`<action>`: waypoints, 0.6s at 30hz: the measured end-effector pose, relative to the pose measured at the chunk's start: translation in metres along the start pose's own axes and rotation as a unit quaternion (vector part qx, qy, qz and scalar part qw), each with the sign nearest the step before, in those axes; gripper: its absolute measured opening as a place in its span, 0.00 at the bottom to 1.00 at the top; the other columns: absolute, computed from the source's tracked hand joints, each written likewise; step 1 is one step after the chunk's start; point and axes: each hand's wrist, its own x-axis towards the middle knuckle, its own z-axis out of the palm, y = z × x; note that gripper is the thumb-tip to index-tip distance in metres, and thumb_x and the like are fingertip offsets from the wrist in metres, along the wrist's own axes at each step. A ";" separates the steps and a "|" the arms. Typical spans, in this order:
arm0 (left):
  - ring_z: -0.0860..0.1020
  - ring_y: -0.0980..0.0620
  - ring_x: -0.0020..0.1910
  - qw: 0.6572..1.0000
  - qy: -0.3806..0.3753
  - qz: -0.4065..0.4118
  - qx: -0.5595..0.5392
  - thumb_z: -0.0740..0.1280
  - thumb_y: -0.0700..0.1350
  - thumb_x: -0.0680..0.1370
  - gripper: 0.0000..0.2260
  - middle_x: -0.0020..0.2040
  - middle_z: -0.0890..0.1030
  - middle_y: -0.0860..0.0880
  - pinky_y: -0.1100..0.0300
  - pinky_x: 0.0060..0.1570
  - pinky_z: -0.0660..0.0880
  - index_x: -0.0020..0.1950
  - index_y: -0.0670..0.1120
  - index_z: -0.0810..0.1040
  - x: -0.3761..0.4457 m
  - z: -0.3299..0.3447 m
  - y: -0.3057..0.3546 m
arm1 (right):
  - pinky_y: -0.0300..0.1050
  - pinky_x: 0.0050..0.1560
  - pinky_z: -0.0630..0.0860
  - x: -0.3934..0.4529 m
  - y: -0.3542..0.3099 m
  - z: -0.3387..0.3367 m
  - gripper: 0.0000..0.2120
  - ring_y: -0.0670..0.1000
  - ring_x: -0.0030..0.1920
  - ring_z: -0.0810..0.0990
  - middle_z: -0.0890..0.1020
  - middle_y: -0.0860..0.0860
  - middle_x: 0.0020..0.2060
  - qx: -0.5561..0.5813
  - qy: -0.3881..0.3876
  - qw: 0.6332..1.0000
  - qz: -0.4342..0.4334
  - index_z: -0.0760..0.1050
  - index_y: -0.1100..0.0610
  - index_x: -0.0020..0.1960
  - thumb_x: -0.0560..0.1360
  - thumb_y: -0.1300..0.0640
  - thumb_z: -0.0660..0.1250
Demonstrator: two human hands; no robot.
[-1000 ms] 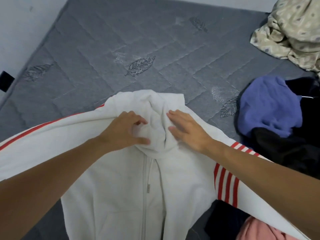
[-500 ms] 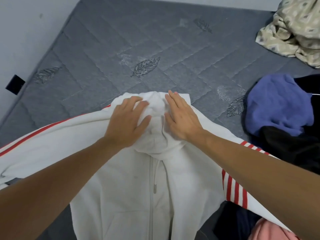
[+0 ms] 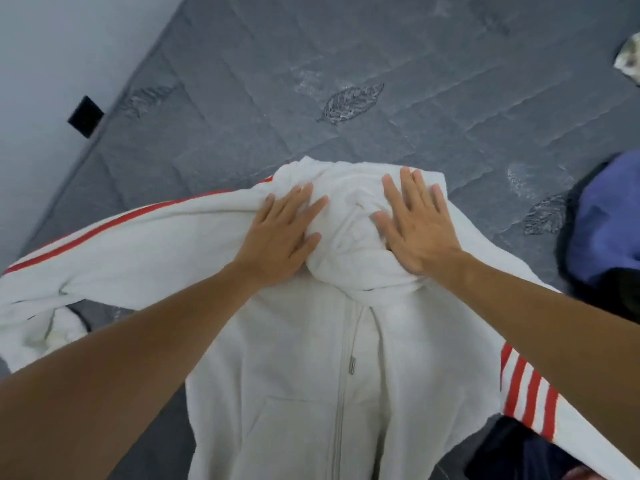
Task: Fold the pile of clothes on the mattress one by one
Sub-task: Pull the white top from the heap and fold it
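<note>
A white zip-up hoodie (image 3: 298, 393) with red sleeve stripes lies front up on the grey quilted mattress (image 3: 346, 57), its sleeves spread left and right. The hood (image 3: 349, 202) is bunched at the top. My left hand (image 3: 280, 237) presses flat on the hood's left side with fingers straight. My right hand (image 3: 412, 223) lies flat on the hood's right side, fingers spread. The pile of clothes, with a blue garment (image 3: 606, 223) on dark ones, sits at the right edge.
A pale wall (image 3: 52, 64) runs along the mattress's left edge, with a black square object (image 3: 85, 116) on it. Dark clothing (image 3: 519, 452) lies under the right sleeve at the bottom right. A patterned cream cloth (image 3: 630, 53) peeks in at the far right.
Both hands went from curled and close together on the hood to flat and spread apart, smoothing it outward. The view shifted right and tilted.
</note>
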 end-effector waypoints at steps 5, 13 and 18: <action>0.56 0.44 0.83 0.991 -0.008 -0.134 0.019 0.56 0.53 0.85 0.28 0.84 0.57 0.47 0.45 0.82 0.52 0.84 0.48 0.57 -0.102 -0.043 -0.096 | 0.54 0.83 0.42 0.025 -0.101 -0.021 0.33 0.52 0.84 0.40 0.44 0.53 0.85 0.001 -0.007 0.988 -0.154 0.44 0.55 0.85 0.86 0.41 0.47; 0.66 0.39 0.75 0.933 0.008 -0.360 -0.022 0.67 0.52 0.81 0.29 0.76 0.69 0.43 0.41 0.73 0.64 0.80 0.47 0.65 -0.209 -0.077 -0.212 | 0.51 0.83 0.41 0.058 -0.312 0.041 0.34 0.53 0.84 0.38 0.40 0.52 0.84 -0.003 -0.137 0.952 -0.275 0.39 0.53 0.85 0.87 0.43 0.50; 0.77 0.43 0.56 0.888 0.021 -0.451 -0.085 0.72 0.62 0.76 0.22 0.57 0.79 0.47 0.48 0.55 0.73 0.62 0.49 0.78 -0.268 -0.081 -0.260 | 0.54 0.83 0.43 0.061 -0.400 0.062 0.33 0.54 0.84 0.37 0.39 0.54 0.84 -0.029 -0.147 0.938 -0.313 0.40 0.54 0.85 0.87 0.45 0.50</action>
